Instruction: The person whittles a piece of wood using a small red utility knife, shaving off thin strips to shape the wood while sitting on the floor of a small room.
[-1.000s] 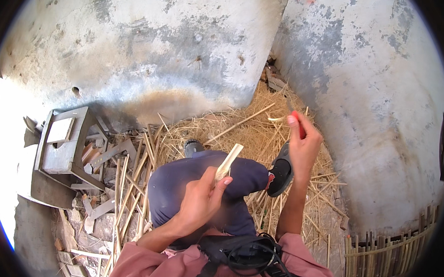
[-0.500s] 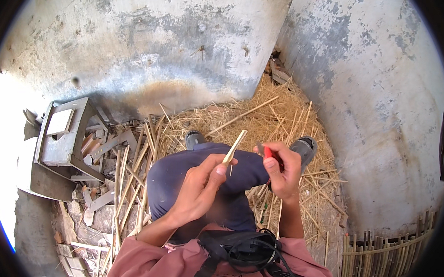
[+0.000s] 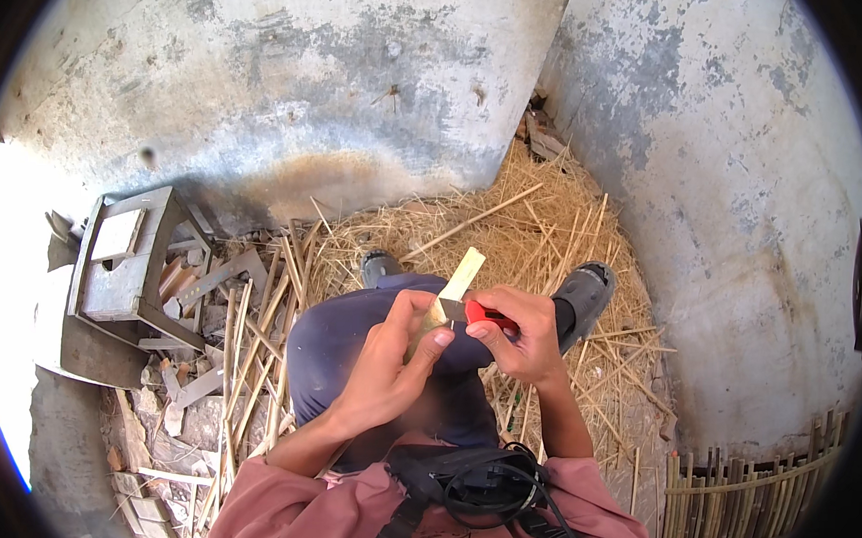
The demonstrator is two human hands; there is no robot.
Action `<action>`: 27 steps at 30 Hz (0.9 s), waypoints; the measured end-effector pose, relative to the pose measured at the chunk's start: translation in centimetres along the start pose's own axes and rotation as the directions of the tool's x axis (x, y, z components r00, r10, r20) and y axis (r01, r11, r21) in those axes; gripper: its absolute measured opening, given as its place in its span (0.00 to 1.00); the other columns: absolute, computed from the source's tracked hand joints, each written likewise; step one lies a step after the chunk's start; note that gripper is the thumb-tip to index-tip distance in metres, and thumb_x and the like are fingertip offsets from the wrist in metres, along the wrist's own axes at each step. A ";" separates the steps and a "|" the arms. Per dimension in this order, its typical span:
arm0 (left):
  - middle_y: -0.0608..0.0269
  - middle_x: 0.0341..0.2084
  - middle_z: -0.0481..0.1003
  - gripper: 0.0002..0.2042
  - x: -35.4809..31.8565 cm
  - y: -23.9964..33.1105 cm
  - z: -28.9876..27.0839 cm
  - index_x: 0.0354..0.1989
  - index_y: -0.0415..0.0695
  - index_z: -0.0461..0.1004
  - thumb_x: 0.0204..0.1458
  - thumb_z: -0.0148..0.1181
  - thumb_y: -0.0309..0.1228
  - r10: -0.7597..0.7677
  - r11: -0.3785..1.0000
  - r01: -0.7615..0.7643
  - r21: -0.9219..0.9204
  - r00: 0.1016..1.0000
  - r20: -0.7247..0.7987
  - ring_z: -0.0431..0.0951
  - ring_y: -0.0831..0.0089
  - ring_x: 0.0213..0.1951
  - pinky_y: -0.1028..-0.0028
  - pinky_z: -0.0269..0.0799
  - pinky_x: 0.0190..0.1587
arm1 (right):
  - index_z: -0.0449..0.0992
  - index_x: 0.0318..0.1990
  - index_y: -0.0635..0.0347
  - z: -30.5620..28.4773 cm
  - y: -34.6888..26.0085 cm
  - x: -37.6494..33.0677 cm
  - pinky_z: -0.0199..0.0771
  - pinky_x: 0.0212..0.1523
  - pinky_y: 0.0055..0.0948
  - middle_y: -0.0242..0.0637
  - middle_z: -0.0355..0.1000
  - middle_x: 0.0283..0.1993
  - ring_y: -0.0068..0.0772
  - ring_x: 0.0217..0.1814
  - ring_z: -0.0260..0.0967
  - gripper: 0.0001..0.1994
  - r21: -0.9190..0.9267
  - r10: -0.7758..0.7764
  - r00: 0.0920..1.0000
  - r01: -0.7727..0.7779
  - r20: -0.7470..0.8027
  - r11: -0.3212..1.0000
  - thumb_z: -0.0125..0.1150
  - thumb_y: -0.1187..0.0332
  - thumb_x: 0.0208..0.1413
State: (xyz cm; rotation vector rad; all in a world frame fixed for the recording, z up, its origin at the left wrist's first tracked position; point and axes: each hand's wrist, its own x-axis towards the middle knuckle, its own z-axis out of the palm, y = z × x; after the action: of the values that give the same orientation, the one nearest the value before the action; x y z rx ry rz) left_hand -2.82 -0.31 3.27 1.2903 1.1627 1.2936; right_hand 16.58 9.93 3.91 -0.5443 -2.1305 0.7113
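Head view, looking down over the person's lap in a corner of grey, weathered concrete walls (image 3: 294, 100). Far left: a grey wooden stool-like frame (image 3: 124, 256) lies tipped among broken boards and pale split bamboo strips (image 3: 254, 348) scattered on the ground. Centre: dark blue trousered knees (image 3: 351, 333), with dry yellow straw (image 3: 510, 224) heaped beyond them toward the corner.

The left hand (image 3: 388, 373) is closed around the lower part of a short, flat, pale bamboo slat (image 3: 459, 280), thumb laid along its face; the slat's free end points up and away, tilted to the right, above the knees. The right hand (image 3: 519, 335) is clenched on a red-handled knife (image 3: 487, 317), and the dark blade seems to meet the slat just above the left thumb; the exact contact is too small to tell. A grey shoe (image 3: 584, 290) rests on the straw to the right of the hands. Near right: a low fence of upright bamboo canes (image 3: 747, 514).

Judgement: the step in hand looks like paring or splitting the slat. The next move calls for a firm hold on the slat, the blade driven away from the body, and the left thumb kept clear of the edge.
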 end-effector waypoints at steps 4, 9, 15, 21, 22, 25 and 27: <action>0.72 0.27 0.72 0.11 0.4 -0.4 0.2 0.54 0.38 0.62 0.72 0.55 0.29 0.094 0.995 -0.094 0.033 0.995 0.013 0.63 0.89 0.26 0.81 0.61 0.27 | 0.83 0.45 0.65 -0.2 0.3 0.0 0.73 0.27 0.29 0.40 0.79 0.33 0.33 0.26 0.76 0.17 -0.006 -0.023 1.000 0.023 0.010 1.000 0.75 0.59 0.58; 0.71 0.28 0.73 0.12 0.5 -1.2 0.2 0.53 0.39 0.61 0.71 0.57 0.30 0.119 0.992 -0.120 -0.024 0.992 -0.038 0.65 0.87 0.27 0.81 0.62 0.29 | 0.84 0.45 0.64 -0.4 0.6 0.1 0.71 0.25 0.28 0.39 0.78 0.31 0.32 0.24 0.75 0.17 -0.027 -0.052 0.998 0.053 0.028 0.998 0.75 0.59 0.58; 0.70 0.29 0.75 0.13 0.4 0.9 0.4 0.51 0.39 0.65 0.68 0.62 0.30 0.106 0.992 -0.105 0.074 0.994 -0.002 0.67 0.86 0.28 0.79 0.63 0.30 | 0.84 0.44 0.63 -0.7 0.9 0.5 0.70 0.23 0.28 0.37 0.77 0.29 0.31 0.23 0.74 0.16 -0.032 -0.106 0.994 0.107 0.039 0.994 0.75 0.59 0.57; 0.56 0.19 0.72 0.16 0.9 0.9 0.4 0.44 0.36 0.67 0.66 0.66 0.35 0.158 0.955 -0.155 0.254 0.987 0.008 0.68 0.71 0.19 0.69 0.64 0.24 | 0.84 0.44 0.63 -0.5 0.5 0.8 0.71 0.23 0.29 0.36 0.76 0.28 0.32 0.23 0.75 0.15 -0.049 -0.146 0.989 0.146 0.012 0.988 0.74 0.61 0.58; 0.54 0.19 0.73 0.16 0.9 0.8 0.5 0.44 0.35 0.67 0.66 0.65 0.35 0.146 0.954 -0.141 0.266 0.989 0.001 0.69 0.70 0.19 0.68 0.65 0.24 | 0.84 0.44 0.63 -0.4 0.6 0.8 0.71 0.23 0.29 0.36 0.76 0.28 0.32 0.23 0.75 0.15 -0.060 -0.157 0.988 0.157 0.007 0.986 0.74 0.61 0.58; 0.49 0.22 0.76 0.16 0.7 1.0 0.7 0.44 0.34 0.65 0.67 0.64 0.34 0.120 0.962 -0.109 0.250 0.992 -0.029 0.75 0.67 0.20 0.67 0.67 0.24 | 0.84 0.45 0.64 0.1 0.6 0.8 0.71 0.23 0.30 0.37 0.77 0.28 0.33 0.23 0.75 0.15 -0.093 -0.162 0.986 0.159 -0.027 0.983 0.74 0.61 0.58; 0.47 0.21 0.76 0.16 1.0 1.1 0.9 0.44 0.34 0.65 0.67 0.64 0.33 0.136 0.956 -0.115 0.269 0.989 -0.061 0.76 0.61 0.19 0.67 0.67 0.23 | 0.85 0.45 0.64 0.3 0.4 0.6 0.71 0.23 0.30 0.37 0.77 0.28 0.33 0.23 0.75 0.15 -0.124 -0.148 0.988 0.141 -0.049 0.982 0.74 0.61 0.58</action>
State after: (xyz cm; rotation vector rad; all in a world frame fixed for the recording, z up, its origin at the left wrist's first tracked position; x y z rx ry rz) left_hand -1.96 0.53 4.51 1.5402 1.3642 1.3231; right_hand 16.02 10.52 3.85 -0.4627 -2.1432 0.4828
